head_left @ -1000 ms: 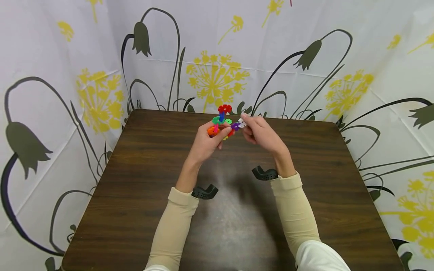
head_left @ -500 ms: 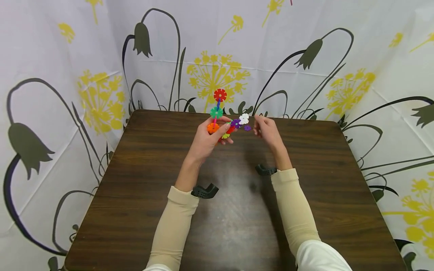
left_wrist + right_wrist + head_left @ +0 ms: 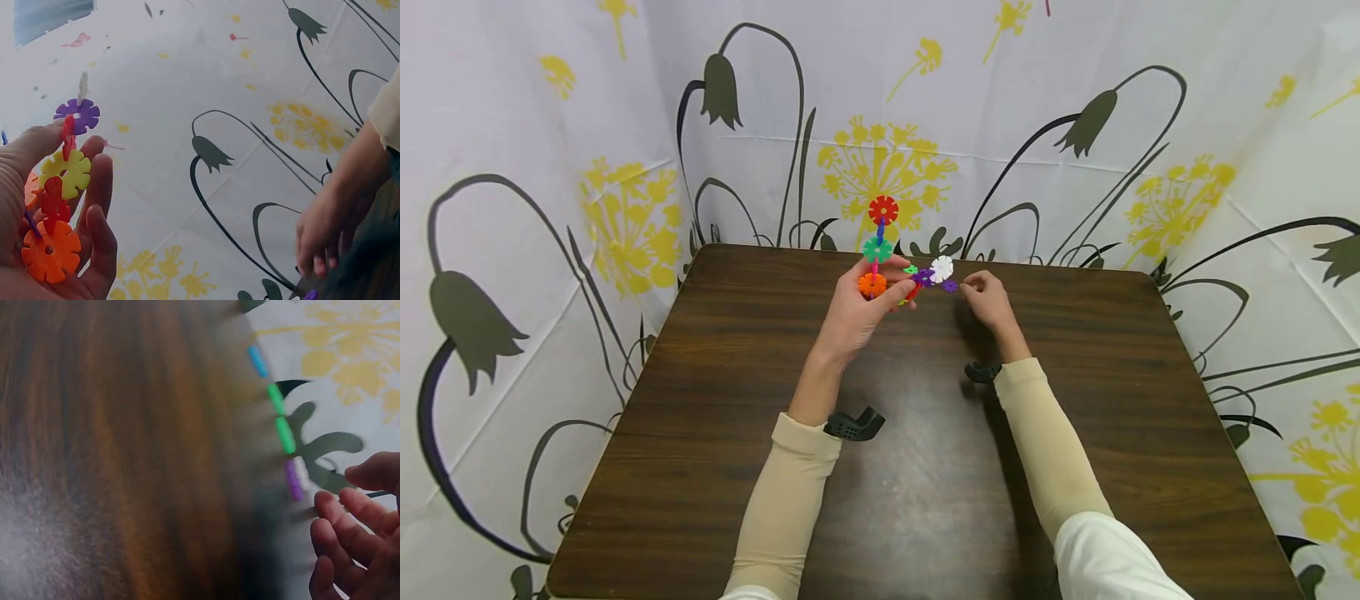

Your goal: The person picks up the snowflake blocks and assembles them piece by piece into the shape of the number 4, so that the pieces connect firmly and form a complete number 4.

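Since the earliest frame, the right hand (image 3: 988, 298) has been drawn off the white disc (image 3: 942, 269) and brought lower, beside a purple disc (image 3: 951, 286) right of the frame's centre. The chain of flower-shaped discs (image 3: 877, 250) has been turned, so that its red end disc (image 3: 883, 210) is now raised higher in the upper middle of the frame.

The chain could be bent or a slotted joint pulled apart if the left hand (image 3: 852, 310) were to squeeze unevenly, since much of its length is left unsupported. The purple disc, apparently lying by the far edge of the table (image 3: 700, 400), could be knocked off it by a clumsy touch.

By the left thumb (image 3: 34, 147) and curled fingers, the chain is gripped, at the left of the left wrist view. The right fingers (image 3: 330, 512) are loosely bent, a little apart from the thumb, with nothing held; in the right wrist view a small gap to the purple disc is seen, and green discs (image 3: 285, 434) are lined up beyond it.
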`<state>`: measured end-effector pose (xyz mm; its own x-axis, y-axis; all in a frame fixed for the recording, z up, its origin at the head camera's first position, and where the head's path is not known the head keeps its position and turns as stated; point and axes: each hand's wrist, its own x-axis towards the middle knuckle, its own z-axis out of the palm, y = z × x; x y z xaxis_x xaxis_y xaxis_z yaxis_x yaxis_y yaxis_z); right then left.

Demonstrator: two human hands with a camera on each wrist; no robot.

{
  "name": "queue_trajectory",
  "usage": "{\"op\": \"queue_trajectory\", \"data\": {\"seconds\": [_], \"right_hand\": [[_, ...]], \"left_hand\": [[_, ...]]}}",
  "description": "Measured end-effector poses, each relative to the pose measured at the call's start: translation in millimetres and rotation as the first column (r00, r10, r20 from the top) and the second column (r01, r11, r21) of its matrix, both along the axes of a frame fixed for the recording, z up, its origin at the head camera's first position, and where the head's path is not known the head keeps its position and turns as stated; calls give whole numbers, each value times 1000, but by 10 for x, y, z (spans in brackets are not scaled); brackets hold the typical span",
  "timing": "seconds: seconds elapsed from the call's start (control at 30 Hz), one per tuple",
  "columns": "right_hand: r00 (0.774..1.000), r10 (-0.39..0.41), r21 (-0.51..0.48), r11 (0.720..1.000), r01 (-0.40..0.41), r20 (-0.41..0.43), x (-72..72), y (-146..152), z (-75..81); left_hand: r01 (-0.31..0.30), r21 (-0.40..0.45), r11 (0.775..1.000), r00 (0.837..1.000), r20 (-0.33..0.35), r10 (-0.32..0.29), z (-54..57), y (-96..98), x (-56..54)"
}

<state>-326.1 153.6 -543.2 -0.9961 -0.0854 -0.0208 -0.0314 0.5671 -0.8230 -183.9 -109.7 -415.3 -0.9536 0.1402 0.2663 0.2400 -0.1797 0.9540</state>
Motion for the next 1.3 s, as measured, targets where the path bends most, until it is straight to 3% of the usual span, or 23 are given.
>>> {"op": "queue_trajectory", "data": {"seconds": [0.17, 0.37, 0.6, 0.87, 1.03, 1.3], "right_hand": [[999, -27, 128, 992, 22, 39, -56, -68, -85], [994, -98, 272, 959, 79, 55, -103, -186, -51], [985, -130, 340, 937, 86, 111, -184, -260, -9], [983, -120, 281, 957, 76, 141, -224, -201, -19], [987, -90, 226, 973, 58, 134, -196, -164, 12], [988, -1, -25, 1000, 5, 154, -141, -87, 54]], "left_hand": [[-7, -6, 1000, 1000, 11, 7, -4, -6, 8], [-5, 33, 999, 1000, 0, 5, -9, -2, -6], [-20, 14, 1000, 1000, 4, 19, -5, -7, -11], [-30, -6, 1000, 999, 14, 30, -7, -16, -25], [-39, 29, 999, 999, 9, 38, -7, -10, -33], [-39, 80, 996, 999, -2, 40, 9, -19, -33]]}}
